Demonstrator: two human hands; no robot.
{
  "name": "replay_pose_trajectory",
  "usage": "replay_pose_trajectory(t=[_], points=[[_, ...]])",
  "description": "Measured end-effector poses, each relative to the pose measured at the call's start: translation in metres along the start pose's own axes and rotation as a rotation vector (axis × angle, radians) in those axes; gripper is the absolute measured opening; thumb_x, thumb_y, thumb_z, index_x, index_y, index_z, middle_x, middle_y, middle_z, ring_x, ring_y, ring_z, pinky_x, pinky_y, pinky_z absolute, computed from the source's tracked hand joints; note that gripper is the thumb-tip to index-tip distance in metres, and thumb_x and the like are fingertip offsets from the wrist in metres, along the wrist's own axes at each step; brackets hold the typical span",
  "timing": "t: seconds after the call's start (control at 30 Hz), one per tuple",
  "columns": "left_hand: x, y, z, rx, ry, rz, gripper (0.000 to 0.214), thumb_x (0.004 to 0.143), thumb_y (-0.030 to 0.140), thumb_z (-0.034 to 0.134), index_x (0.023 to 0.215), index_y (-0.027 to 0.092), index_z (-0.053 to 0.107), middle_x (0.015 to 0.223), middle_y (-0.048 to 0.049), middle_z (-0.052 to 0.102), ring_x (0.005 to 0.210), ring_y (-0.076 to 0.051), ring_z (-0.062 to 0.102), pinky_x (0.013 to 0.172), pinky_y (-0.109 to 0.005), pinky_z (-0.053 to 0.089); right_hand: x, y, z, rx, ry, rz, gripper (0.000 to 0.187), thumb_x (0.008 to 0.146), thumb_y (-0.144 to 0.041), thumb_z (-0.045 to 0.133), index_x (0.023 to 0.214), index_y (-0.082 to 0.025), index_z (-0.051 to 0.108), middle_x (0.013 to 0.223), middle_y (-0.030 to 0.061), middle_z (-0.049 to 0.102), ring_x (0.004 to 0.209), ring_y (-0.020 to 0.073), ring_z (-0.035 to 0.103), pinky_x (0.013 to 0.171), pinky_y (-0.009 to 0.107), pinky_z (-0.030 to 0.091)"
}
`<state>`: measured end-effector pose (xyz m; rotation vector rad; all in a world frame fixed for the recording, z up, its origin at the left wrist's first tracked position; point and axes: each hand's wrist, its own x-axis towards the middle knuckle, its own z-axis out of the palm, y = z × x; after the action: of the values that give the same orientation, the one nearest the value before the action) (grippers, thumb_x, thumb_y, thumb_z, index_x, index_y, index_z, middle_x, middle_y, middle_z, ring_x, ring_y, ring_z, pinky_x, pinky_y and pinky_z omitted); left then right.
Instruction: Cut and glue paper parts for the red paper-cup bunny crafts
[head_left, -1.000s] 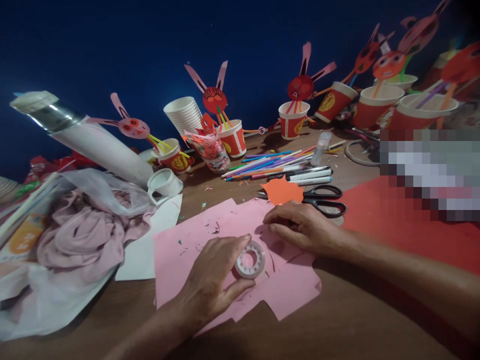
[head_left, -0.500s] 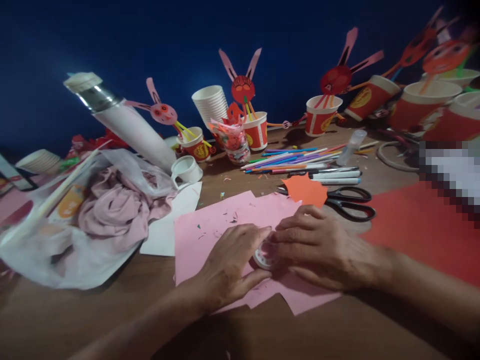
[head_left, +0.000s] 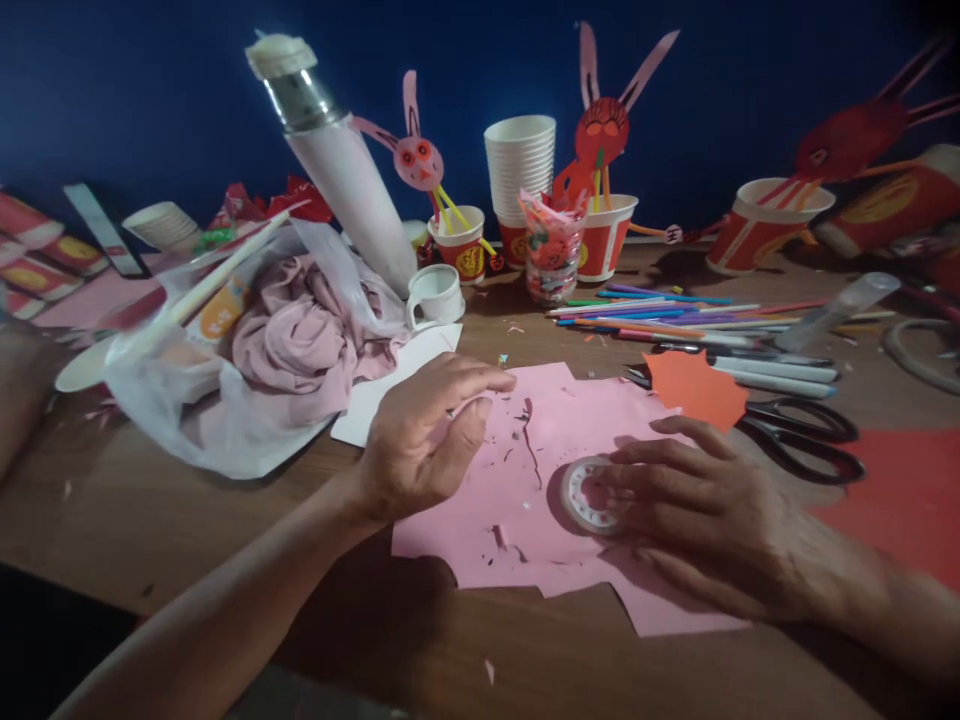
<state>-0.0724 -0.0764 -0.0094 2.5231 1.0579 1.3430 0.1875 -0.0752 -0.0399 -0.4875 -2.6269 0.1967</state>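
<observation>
A roll of clear tape (head_left: 591, 496) lies flat on a pink paper sheet (head_left: 480, 550) with cut, jagged edges. The outstretched fingers of my right hand (head_left: 712, 520) rest over the roll's right side without closing round it. Over the sheet's left part is my left hand (head_left: 427, 435), empty, its fingers bent and the thumb a little apart. Small dark and pink scraps are scattered on the pink sheet between my hands. An orange paper piece (head_left: 694, 388) lies beyond my right hand, partly over black-handled scissors (head_left: 810, 440).
Left stands a plastic bag (head_left: 225, 440) with pink cloth, beside a leaning thermos (head_left: 349, 190) and a white cup (head_left: 437, 296). Behind are stacked paper cups (head_left: 520, 165) and rabbit figures in red cups (head_left: 607, 240). Coloured sticks (head_left: 660, 312) and markers (head_left: 780, 375) lie right. Another person's arm (head_left: 22, 390) shows far left.
My left hand has come away from the tape roll and moved left, uncovering scraps on the pink sheet. My right hand stays at the roll. The view has swung left.
</observation>
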Motion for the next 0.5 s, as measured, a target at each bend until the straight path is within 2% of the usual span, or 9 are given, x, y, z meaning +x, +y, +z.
replay_pose_trajectory(t=[0.1,0.23,0.33,0.5], points=[[-0.003,0.007,0.003,-0.06,-0.083,0.048,0.019,0.076,0.008,0.049,0.092,0.012,0.059,0.085,-0.0091,0.067,0.082,-0.016,0.062,0.075,-0.031,0.05,0.0,-0.001,0.003,-0.021,0.013,0.012,0.017,0.08,-0.025,0.055,0.095,-0.027,0.063,0.098,0.0008,0.068,0.1,0.0201,0.056,0.09,0.042,0.036],[-0.014,0.018,0.015,-0.085,-0.339,0.165,0.02,0.082,0.021,0.049,0.096,0.011,0.059,0.102,-0.012,0.066,0.099,-0.02,0.057,0.086,-0.036,0.046,0.001,-0.001,0.003,-0.031,-0.012,0.002,0.02,0.078,-0.024,0.059,0.097,-0.026,0.062,0.098,0.0022,0.068,0.099,0.0203,0.056,0.089,0.041,0.037],[-0.021,0.024,0.025,-0.02,-0.505,0.19,0.03,0.087,0.035,0.044,0.101,0.014,0.06,0.114,-0.0116,0.06,0.11,-0.024,0.048,0.091,-0.041,0.041,0.003,0.0,0.002,-0.006,0.0,-0.012,0.019,0.079,-0.022,0.056,0.097,-0.025,0.063,0.097,0.0027,0.069,0.098,0.0201,0.057,0.087,0.041,0.038],[-0.025,0.028,0.034,0.08,-0.582,0.163,0.035,0.088,0.039,0.04,0.11,0.018,0.059,0.121,-0.0125,0.054,0.106,-0.026,0.046,0.084,-0.045,0.039,0.001,0.005,0.0,0.132,0.018,-0.009,0.018,0.081,-0.017,0.05,0.092,-0.02,0.064,0.102,0.0064,0.067,0.097,0.0199,0.057,0.084,0.04,0.041]])
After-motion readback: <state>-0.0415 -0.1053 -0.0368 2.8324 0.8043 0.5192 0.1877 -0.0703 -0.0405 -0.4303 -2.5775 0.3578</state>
